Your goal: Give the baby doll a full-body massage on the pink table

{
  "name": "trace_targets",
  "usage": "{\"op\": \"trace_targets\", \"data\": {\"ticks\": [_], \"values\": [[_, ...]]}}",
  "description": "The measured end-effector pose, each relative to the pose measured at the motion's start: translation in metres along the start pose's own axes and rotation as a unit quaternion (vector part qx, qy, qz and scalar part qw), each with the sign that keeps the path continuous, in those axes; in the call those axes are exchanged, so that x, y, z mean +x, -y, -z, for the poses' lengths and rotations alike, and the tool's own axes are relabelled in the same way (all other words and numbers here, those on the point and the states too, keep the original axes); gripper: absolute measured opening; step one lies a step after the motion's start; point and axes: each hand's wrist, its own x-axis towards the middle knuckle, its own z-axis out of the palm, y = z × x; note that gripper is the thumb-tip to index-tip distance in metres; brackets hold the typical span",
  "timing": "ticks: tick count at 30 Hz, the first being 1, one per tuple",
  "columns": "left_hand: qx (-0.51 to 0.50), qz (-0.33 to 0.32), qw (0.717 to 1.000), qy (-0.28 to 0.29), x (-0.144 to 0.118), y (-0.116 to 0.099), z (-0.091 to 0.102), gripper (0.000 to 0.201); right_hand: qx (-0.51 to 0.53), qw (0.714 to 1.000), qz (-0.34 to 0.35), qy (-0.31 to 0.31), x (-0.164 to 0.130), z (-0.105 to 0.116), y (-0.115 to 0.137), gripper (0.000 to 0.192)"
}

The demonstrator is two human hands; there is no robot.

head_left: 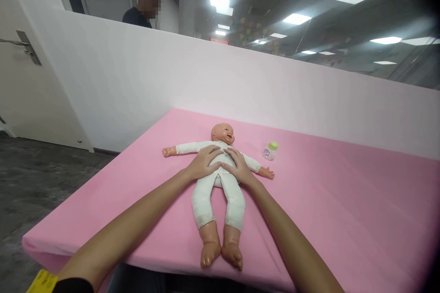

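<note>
Covering the whole work area, a pink tabletop [343,219] carries a baby doll [220,178] lying face up at its middle, feet toward the near edge. The left hand [203,162] and right hand [239,168] rest flat on its torso, fingers spread, gripping nothing. Pressing evenly from both sides would likely keep the doll from sliding. A small green-capped bottle [270,150] stands near its arm.

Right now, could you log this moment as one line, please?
left hand: flat on doll | right hand: flat on doll | bottle: beside doll
</note>
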Motion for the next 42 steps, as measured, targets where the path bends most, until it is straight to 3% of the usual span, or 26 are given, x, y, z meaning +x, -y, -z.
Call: {"op": "trace_targets", "data": {"ticks": [8, 14, 20, 29, 36, 39, 42], "values": [[0.001, 0.027, 0.999, -0.034, 0.004, -0.008, 0.003, 0.019, -0.007, 0.999, 0.015, -0.05, 0.004, 0.001, 0.014, 0.034], [0.014, 0.005, 0.999, -0.037, 0.0, -0.008, 0.002, 0.032, 0.019, 0.988, 0.045, -0.147, -0.002, -0.007, 0.018, 0.038], [0.016, 0.012, 0.999, -0.026, -0.002, 0.001, -0.004, 0.046, 0.003, 0.992, 0.036, -0.12, -0.002, -0.006, 0.018, 0.031], [-0.002, 0.027, 0.999, -0.023, 0.003, -0.009, 0.004, 0.023, 0.0, 0.997, 0.019, -0.079, 0.001, -0.006, 0.009, 0.041], [0.009, 0.042, 0.999, -0.021, 0.003, -0.011, 0.004, 0.018, -0.001, 0.992, 0.033, -0.12, 0.004, -0.007, 0.01, 0.026], [0.014, 0.041, 0.999, -0.013, 0.002, -0.009, 0.004, 0.023, 0.011, 0.99, 0.032, -0.138, 0.004, -0.009, 0.01, 0.029], [0.02, 0.044, 0.999, -0.007, -0.002, -0.005, 0.001, 0.034, 0.02, 0.993, 0.021, -0.115, 0.002, -0.011, 0.009, 0.034]]}}
